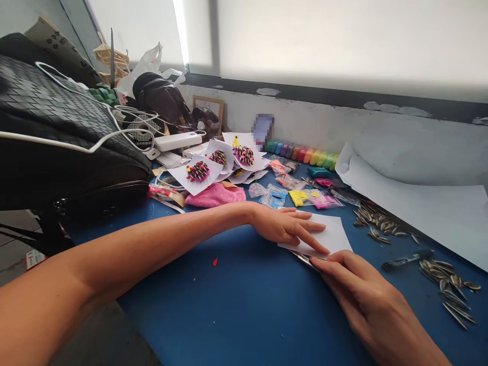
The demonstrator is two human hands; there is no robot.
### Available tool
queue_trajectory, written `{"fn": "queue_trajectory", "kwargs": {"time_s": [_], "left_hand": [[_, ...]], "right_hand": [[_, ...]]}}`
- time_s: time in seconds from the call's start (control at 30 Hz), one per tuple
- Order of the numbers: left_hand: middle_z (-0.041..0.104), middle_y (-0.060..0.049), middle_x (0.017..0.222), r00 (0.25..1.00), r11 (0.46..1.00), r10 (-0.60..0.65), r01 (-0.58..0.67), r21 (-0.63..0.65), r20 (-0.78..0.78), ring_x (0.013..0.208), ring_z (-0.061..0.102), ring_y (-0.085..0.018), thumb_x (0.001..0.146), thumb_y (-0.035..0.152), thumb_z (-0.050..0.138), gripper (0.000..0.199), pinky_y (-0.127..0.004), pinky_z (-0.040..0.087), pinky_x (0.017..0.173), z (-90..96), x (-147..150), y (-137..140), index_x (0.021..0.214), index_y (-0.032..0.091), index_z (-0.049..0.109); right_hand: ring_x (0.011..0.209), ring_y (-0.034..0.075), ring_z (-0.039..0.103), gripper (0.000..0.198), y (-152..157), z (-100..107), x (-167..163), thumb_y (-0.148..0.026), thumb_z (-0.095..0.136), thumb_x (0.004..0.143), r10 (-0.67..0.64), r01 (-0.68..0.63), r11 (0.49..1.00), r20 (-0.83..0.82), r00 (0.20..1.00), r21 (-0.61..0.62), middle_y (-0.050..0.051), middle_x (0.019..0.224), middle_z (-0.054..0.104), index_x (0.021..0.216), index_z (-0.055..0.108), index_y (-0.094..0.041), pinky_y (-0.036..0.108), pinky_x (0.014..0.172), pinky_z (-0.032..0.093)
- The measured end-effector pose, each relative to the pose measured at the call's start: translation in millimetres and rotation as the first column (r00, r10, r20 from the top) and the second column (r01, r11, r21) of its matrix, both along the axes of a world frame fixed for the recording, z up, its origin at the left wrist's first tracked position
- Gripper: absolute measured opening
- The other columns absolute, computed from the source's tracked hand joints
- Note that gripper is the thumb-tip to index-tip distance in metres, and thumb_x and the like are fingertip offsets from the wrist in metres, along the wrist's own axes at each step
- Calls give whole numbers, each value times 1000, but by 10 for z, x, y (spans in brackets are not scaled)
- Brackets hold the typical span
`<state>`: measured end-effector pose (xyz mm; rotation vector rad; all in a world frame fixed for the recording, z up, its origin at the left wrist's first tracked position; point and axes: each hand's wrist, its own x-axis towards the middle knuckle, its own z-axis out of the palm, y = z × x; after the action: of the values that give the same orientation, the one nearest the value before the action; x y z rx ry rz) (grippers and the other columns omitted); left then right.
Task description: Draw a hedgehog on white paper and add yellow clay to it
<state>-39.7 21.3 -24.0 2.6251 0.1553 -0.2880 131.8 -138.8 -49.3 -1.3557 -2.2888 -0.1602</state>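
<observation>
A small white sheet of paper (337, 231) lies on the blue tabletop. My left hand (282, 226) rests palm down on it, fingers spread and stretched to the right. At the sheet's near edge, my right hand (358, 290) is closed, thumb and fingers pressed together. From its fingertips a thin, silvery, blade-like thing (303, 257) runs along the paper's edge; its exact kind cannot be made out, and my fingers hide part of it. A small red scrap (215, 262) lies on the tabletop nearer to me.
Sunflower seeds (446, 284) and a black pen (407, 260) lie to the right, by a large white sheet (419, 198). Bagged clay (301, 197), a pink cloth (215, 195) and seed-covered clay figures on paper (198, 172) are behind. A black bag (68, 137) stands left.
</observation>
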Motion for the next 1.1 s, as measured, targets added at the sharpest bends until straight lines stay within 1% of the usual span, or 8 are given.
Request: {"fn": "queue_trajectory", "kwargs": {"time_s": [0.33, 0.57, 0.7, 0.77, 0.83, 0.93, 1.0, 1.1], "left_hand": [[18, 7, 163, 998, 1000, 0, 1, -15, 56, 153, 6, -20, 91, 10, 39, 61, -41, 5, 123, -29, 2, 26, 148, 31, 45], [21, 11, 162, 997, 998, 37, -35, -44, 61, 152, 7, -19, 90, 10, 42, 59, -40, 5, 124, -28, 10, 21, 143, 33, 52], [26, 11, 160, 995, 998, 40, -34, -59, 91, 152, 11, -20, 88, 9, 44, 59, -40, 8, 124, -21, 4, 20, 141, 34, 55], [26, 11, 160, 994, 998, 40, -34, -62, 97, 152, 12, -20, 88, 9, 43, 59, -41, 8, 124, -19, -1, 22, 140, 34, 55], [26, 9, 161, 994, 998, 36, -30, -59, 105, 152, 13, -21, 90, 10, 43, 58, -41, 8, 124, -23, -7, 26, 141, 33, 54], [27, 3, 161, 991, 998, 25, -18, -52, 135, 152, 15, -22, 92, 12, 42, 55, -40, 9, 124, -49, -17, 29, 144, 26, 51], [28, -1, 161, 986, 998, 26, -17, -54, 162, 152, 15, -22, 92, 13, 42, 55, -39, 8, 124, -77, -23, 20, 147, 21, 48], [28, -2, 162, 979, 999, 40, -35, -30, 198, 152, 14, -20, 89, 11, 42, 59, -37, 7, 124, -117, -31, -29, 147, 20, 47]], "right_hand": [[83, 11, 66, 22, 11, -32, 11, -23, 48, 99, 10, -11, 999, -28, 1000, -46, 4, 96, 64, 114, 64, -25, 19, 69, 54], [82, 14, 66, 25, 23, -19, -82, -23, 45, 98, -1, -6, 996, -75, 997, -90, 5, 92, 65, 109, 68, -26, 23, 68, 55], [83, 13, 65, 27, -16, -57, -56, -19, 46, 97, 66, -69, 996, -63, 996, -53, 5, 93, 62, 114, 66, -26, 22, 68, 54], [83, 12, 65, 26, -54, -60, -6, -18, 48, 97, 83, -84, 994, -14, 996, -73, 5, 94, 62, 117, 64, -26, 20, 69, 54], [82, 12, 65, 26, -106, -54, 62, -19, 48, 97, 62, -59, 994, 21, 998, -97, 5, 96, 62, 118, 62, -25, 19, 69, 54], [82, 13, 67, 24, -189, -41, 185, -24, 48, 98, -12, 15, 998, 68, 998, -55, 6, 97, 63, 118, 61, -24, 20, 69, 54], [81, 14, 68, 22, -227, -26, 274, -27, 48, 98, -78, 80, 997, 108, 991, -12, 5, 96, 65, 114, 63, -23, 21, 68, 55], [73, 14, 69, 24, -243, 14, 419, -32, 45, 99, -191, 191, 981, 148, 970, 14, 4, 90, 67, 104, 67, -24, 22, 61, 55]]}}
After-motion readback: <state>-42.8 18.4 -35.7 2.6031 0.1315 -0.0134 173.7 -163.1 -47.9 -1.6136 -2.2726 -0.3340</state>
